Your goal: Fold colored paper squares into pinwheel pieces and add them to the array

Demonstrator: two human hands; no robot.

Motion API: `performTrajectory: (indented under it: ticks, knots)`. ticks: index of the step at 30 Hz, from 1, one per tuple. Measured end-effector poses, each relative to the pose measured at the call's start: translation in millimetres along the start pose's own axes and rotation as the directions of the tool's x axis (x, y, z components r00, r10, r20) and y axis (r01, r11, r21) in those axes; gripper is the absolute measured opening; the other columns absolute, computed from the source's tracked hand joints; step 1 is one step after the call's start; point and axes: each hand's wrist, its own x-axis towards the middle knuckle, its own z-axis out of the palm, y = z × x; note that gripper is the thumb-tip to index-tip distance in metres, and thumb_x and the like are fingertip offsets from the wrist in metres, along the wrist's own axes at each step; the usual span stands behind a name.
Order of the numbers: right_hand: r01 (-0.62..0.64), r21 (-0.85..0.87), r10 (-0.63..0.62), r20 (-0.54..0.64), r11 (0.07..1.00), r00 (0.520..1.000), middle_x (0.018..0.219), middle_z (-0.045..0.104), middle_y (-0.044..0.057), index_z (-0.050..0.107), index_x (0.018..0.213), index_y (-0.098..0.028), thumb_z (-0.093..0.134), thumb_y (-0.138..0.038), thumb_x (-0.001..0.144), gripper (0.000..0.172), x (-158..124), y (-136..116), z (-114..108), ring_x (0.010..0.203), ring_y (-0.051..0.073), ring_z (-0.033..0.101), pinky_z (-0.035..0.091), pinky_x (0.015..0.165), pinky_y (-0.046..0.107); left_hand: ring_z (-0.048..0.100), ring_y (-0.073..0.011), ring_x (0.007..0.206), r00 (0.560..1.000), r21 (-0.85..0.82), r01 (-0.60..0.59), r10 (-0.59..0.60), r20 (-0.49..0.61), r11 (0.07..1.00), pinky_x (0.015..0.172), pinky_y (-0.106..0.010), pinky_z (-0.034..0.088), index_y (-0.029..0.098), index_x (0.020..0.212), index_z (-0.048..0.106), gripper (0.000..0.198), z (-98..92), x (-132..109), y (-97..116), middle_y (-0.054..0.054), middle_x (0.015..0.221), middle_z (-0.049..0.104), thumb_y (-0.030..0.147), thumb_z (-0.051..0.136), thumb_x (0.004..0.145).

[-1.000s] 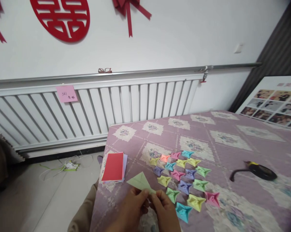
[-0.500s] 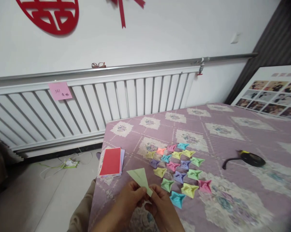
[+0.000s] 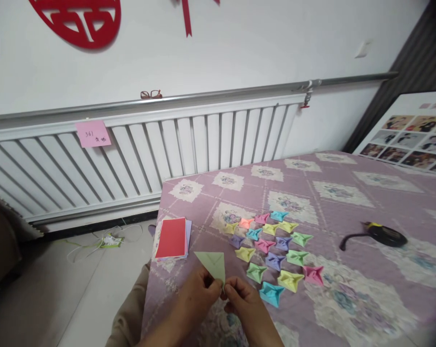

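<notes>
A pale green sheet of folded paper (image 3: 213,262) is held above the near part of the purple patterned cloth. My left hand (image 3: 199,294) pinches its lower left edge between thumb and fingers. At the paper's bottom corner, my right hand (image 3: 243,299) is closed, thumb against fingertips, close beside the left thumb. To the right lie several small folded paper boats (image 3: 275,261) in yellow, green, blue, purple and pink, set in loose rows. The nearest to my right hand is a blue paper boat (image 3: 271,293).
A stack of coloured paper with a red sheet (image 3: 171,238) on top lies near the cloth's left edge. A black object with a strap (image 3: 387,236) rests at the right. A white radiator (image 3: 189,144) runs behind, and a photo board (image 3: 413,130) leans at the far right.
The green paper has turned, and its wide end now shows a creased triangular fold. My hands have come closer together at its lower corner. The view has shifted slightly.
</notes>
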Motion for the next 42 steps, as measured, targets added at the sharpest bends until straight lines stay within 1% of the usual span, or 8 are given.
performTrajectory:
  ticks: [6,12,17,20,23,28,36,42]
  knots:
    - [0.065,-0.144,-0.066,0.0,0.988,0.998,0.061,0.053,-0.003,0.061,0.063,-0.019,0.069,-0.049,0.069,0.031,-0.3,-3.5,-2.7,0.058,0.012,0.047,0.038,0.055,0.024,0.052,-0.0149,0.06,1.0,0.013,0.004,-0.004,-0.009,1.0,0.057,-0.025,0.035,0.017,0.067,0.063,0.009,1.6,-0.9,-4.6,0.0,0.063,0.062,0.02,0.055,0.068]
    - [0.118,-0.274,-0.126,-0.014,0.955,0.992,0.055,0.046,-0.006,0.052,0.057,-0.02,0.067,-0.041,0.071,0.029,-1.8,-8.3,-4.4,0.054,0.011,0.042,0.033,0.052,0.023,0.045,-0.0125,0.057,0.996,-0.075,0.046,-0.04,0.077,0.996,0.055,-0.024,0.03,0.015,0.068,0.064,0.012,0.2,-2.6,-4.4,0.002,0.059,0.057,0.025,0.057,0.068]
    - [-0.027,-0.035,0.03,0.059,0.999,0.998,0.058,0.054,-0.004,0.055,0.063,-0.018,0.071,-0.047,0.07,0.034,-2.6,-0.1,-9.3,0.051,0.009,0.044,0.033,0.048,0.021,0.039,-0.0095,0.051,0.983,-0.173,0.08,-0.049,0.179,0.982,0.053,-0.023,0.027,0.015,0.069,0.062,0.023,-5.0,-4.5,-7.8,0.004,0.056,0.053,0.038,0.065,0.07]
    - [-0.105,0.135,0.089,0.119,0.985,0.989,0.057,0.053,-0.005,0.054,0.065,-0.018,0.077,-0.049,0.066,0.039,-3.0,3.8,-10.1,0.051,0.008,0.044,0.03,0.046,0.019,0.04,-0.0093,0.052,0.965,-0.198,0.065,-0.011,0.263,0.978,0.053,-0.023,0.028,0.014,0.069,0.063,0.027,-8.1,-5.7,-4.7,0.002,0.057,0.055,0.041,0.066,0.072]
    - [-0.161,0.227,0.121,0.181,0.96,0.976,0.057,0.054,-0.004,0.054,0.065,-0.018,0.08,-0.052,0.062,0.043,-5.3,4.0,-8.4,0.052,0.008,0.045,0.028,0.045,0.018,0.042,-0.0099,0.054,0.948,-0.224,0.068,0.007,0.317,0.972,0.055,-0.024,0.03,0.014,0.07,0.065,0.029,-10.8,-6.7,-0.4,0.0,0.059,0.058,0.042,0.067,0.072]
    - [-0.189,0.29,0.12,0.241,0.938,0.963,0.058,0.054,-0.004,0.056,0.066,-0.017,0.081,-0.052,0.061,0.043,-10.6,3.0,-4.5,0.053,0.007,0.045,0.027,0.043,0.017,0.047,-0.0114,0.057,0.928,-0.262,0.071,0.033,0.372,0.963,0.058,-0.024,0.032,0.014,0.073,0.067,0.03,-15.0,-8.6,2.9,-0.001,0.061,0.061,0.044,0.069,0.073]
    - [-0.206,0.295,0.115,0.298,0.933,0.948,0.065,0.059,-0.002,0.061,0.068,-0.016,0.082,-0.049,0.061,0.041,-13.3,4.3,-0.9,0.053,0.007,0.045,0.026,0.043,0.017,0.055,-0.0147,0.06,0.909,-0.241,0.079,0.03,0.416,0.967,0.06,-0.025,0.034,0.014,0.074,0.07,0.035,-22.9,-7.3,0.7,-0.004,0.064,0.064,0.049,0.072,0.07]
    - [-0.202,0.287,0.114,0.298,0.936,0.948,0.063,0.058,-0.003,0.06,0.067,-0.016,0.08,-0.045,0.064,0.035,-14.8,1.7,0.6,0.052,0.007,0.044,0.027,0.042,0.017,0.056,-0.015,0.062,0.895,-0.233,0.076,0.037,0.444,0.969,0.061,-0.025,0.035,0.014,0.075,0.07,0.035,-24.8,-8.5,5.7,-0.004,0.066,0.064,0.049,0.073,0.071]
